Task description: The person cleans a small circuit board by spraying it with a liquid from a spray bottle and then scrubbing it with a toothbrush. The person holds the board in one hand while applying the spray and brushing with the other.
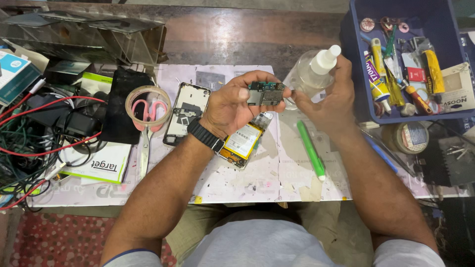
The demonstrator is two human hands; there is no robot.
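My left hand (231, 105) pinches a small green circuit board (266, 93) above the work mat, thumb and fingers on its left edge. A black watch band wraps that wrist. My right hand (330, 101) is wrapped around a clear plastic bottle with a white spray cap (313, 69), tilted toward the board's right edge. Under the hands lies an opened phone body with a yellow battery (243, 141). A white phone frame (186, 111) rests to the left of it.
A green pen-shaped tool (310, 149) lies on the stained white mat (277, 183). Pink-handled scissors and a tape ring (148, 106) sit at left beside tangled cables (34, 133). A blue tray (356, 64) full of tools and glue tubes stands at right.
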